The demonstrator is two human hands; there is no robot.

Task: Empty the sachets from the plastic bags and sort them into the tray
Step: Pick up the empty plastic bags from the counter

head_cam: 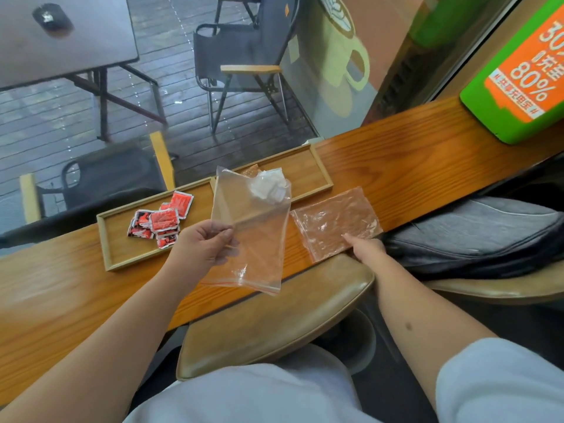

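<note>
My left hand (205,242) pinches a clear zip bag (253,239) by its left edge and holds it up over the wooden counter; the bag looks empty. Behind it stand two wooden trays. The left tray (113,239) holds several red sachets (161,219). In the right tray (320,172) lie white sachets (270,186), seen partly through the bag. A second clear bag (334,222) lies flat on the counter, and my right hand (366,248) rests on its near corner with a fingertip pressing it.
A tan padded stool (274,319) sits below the counter edge in front of me. A grey bag (476,236) lies on another seat to the right. A green and orange box (518,77) stands at the counter's far right. A window runs behind the trays.
</note>
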